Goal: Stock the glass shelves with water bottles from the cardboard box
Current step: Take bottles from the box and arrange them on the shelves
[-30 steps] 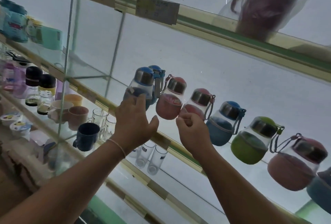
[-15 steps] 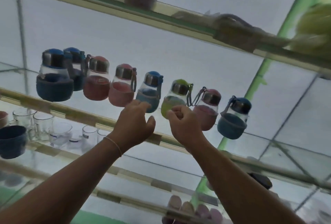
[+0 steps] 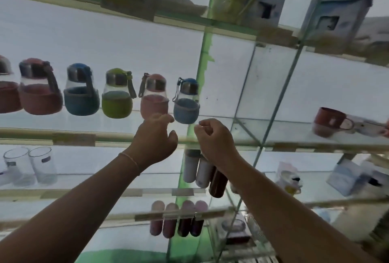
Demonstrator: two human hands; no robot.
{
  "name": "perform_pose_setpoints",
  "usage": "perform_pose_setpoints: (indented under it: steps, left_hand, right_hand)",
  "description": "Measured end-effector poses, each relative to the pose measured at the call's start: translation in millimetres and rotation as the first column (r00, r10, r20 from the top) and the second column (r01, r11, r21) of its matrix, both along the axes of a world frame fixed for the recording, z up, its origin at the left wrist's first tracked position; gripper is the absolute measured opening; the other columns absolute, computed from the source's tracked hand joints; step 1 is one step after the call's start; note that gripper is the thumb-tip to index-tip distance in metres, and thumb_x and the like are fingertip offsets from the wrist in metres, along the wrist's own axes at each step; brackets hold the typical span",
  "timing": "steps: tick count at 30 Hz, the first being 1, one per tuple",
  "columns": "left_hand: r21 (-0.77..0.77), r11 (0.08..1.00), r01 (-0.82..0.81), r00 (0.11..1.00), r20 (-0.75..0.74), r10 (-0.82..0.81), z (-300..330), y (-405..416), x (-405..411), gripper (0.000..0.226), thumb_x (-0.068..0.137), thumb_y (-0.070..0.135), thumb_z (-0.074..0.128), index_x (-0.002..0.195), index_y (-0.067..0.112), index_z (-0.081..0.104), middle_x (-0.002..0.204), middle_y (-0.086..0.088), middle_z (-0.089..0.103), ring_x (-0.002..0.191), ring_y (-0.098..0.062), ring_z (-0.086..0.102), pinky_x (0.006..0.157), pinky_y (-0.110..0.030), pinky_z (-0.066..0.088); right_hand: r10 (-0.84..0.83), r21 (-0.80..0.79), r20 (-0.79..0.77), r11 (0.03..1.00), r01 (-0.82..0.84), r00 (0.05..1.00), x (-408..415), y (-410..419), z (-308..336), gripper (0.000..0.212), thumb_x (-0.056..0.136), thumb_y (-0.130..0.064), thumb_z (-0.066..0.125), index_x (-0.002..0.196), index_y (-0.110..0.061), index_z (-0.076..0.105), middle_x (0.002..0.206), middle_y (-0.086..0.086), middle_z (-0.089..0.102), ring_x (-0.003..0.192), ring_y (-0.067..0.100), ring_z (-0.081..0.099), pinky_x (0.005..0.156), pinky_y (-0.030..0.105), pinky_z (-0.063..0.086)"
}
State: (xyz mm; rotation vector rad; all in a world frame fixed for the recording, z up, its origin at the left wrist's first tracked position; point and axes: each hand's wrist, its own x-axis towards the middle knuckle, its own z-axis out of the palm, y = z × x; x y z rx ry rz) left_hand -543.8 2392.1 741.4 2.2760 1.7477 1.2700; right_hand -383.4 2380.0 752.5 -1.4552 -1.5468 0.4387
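A row of small round water bottles with coloured sleeves stands on a glass shelf (image 3: 73,136) above me. From left to right I see a red one (image 3: 40,94), a dark blue one (image 3: 81,96), a green one (image 3: 117,99), a pink one (image 3: 154,99) and a light blue one (image 3: 186,106) at the row's right end. My left hand (image 3: 155,138) is raised, its bent fingertips at the base of the pink bottle and its thumb spread. My right hand (image 3: 212,136) is curled just right of the light blue bottle and holds nothing. The cardboard box is out of view.
Clear glasses (image 3: 29,166) stand on the shelf below at left, and slim tumblers (image 3: 200,170) below my right hand. A red mug (image 3: 330,121) sits in the right bay. Boxed goods (image 3: 336,18) fill the top shelf. Green and glass uprights (image 3: 202,69) divide the bays.
My view and both hands have swept right along the bottle row, from its left end to its right end. Neither hand has picked anything up.
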Motion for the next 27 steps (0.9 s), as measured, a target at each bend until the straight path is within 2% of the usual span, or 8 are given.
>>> perform_pose_setpoints:
  steps: [5,8,13,17,21,24,27]
  left_hand:
    - [-0.039,0.993,0.110,0.993,-0.035,-0.112,-7,-5,64,0.039,0.084,0.015,0.061,0.122,0.007,0.060,0.121,-0.015,0.062,0.112,-0.030,0.055,0.097,-0.037,0.042]
    - [-0.070,0.979,0.190,0.980,-0.043,-0.193,-16,-11,104,0.038,0.085,0.014,0.061,0.122,0.007,0.060,0.119,-0.014,0.061,0.109,-0.029,0.055,0.094,-0.032,0.040]
    - [-0.154,0.930,0.333,0.940,-0.019,-0.340,-29,-20,167,0.037,0.088,0.011,0.055,0.125,0.008,0.059,0.119,-0.012,0.059,0.106,-0.026,0.056,0.088,-0.028,0.041]
    - [-0.243,0.867,0.435,0.887,-0.050,-0.458,-45,-18,205,0.044,0.089,0.016,0.057,0.133,0.015,0.053,0.130,-0.009,0.054,0.111,-0.025,0.056,0.095,-0.031,0.042]
    - [-0.323,0.793,0.517,0.820,-0.080,-0.567,-58,-10,232,0.045,0.088,0.015,0.055,0.133,0.014,0.051,0.128,-0.008,0.053,0.110,-0.025,0.055,0.096,-0.033,0.044]
    - [-0.362,0.749,0.555,0.772,-0.111,-0.626,-69,0,250,0.046,0.088,0.019,0.053,0.133,0.016,0.051,0.126,-0.008,0.054,0.108,-0.027,0.056,0.096,-0.040,0.047]
    - [-0.386,0.703,0.597,0.719,-0.131,-0.683,-87,9,265,0.044,0.088,0.021,0.053,0.132,0.015,0.052,0.126,-0.008,0.057,0.108,-0.026,0.057,0.094,-0.037,0.048]
  right_hand:
    - [-0.080,-0.038,-0.050,0.996,0.078,0.996,75,-20,-16,0.027,0.094,-0.034,0.057,0.116,-0.019,0.063,0.098,-0.008,0.065,0.086,0.006,0.061,0.074,0.021,0.049]
    - [-0.154,-0.066,-0.046,0.986,0.151,0.987,117,-35,-27,0.026,0.095,-0.032,0.056,0.115,-0.018,0.063,0.097,-0.007,0.066,0.086,0.009,0.061,0.070,0.018,0.046]
    - [-0.290,-0.123,-0.039,0.951,0.284,0.956,175,-59,-46,0.027,0.095,-0.031,0.056,0.116,-0.015,0.063,0.102,-0.002,0.068,0.092,0.015,0.061,0.081,0.026,0.047]
    - [-0.390,-0.169,-0.047,0.911,0.377,0.920,211,-72,-60,0.028,0.094,-0.031,0.056,0.116,-0.015,0.063,0.103,-0.002,0.067,0.092,0.014,0.061,0.085,0.029,0.050]
    - [-0.461,-0.213,-0.040,0.871,0.443,0.887,232,-82,-70,0.024,0.095,-0.030,0.054,0.112,-0.016,0.062,0.101,-0.003,0.065,0.096,0.016,0.060,0.088,0.033,0.051]
    - [-0.520,-0.227,-0.041,0.836,0.499,0.853,243,-87,-78,0.019,0.096,-0.029,0.053,0.110,-0.019,0.060,0.095,-0.008,0.061,0.095,0.014,0.059,0.085,0.030,0.049]
    - [-0.579,-0.250,-0.046,0.796,0.552,0.814,252,-90,-92,0.020,0.096,-0.029,0.053,0.111,-0.018,0.059,0.092,-0.010,0.059,0.090,0.011,0.058,0.079,0.027,0.045]
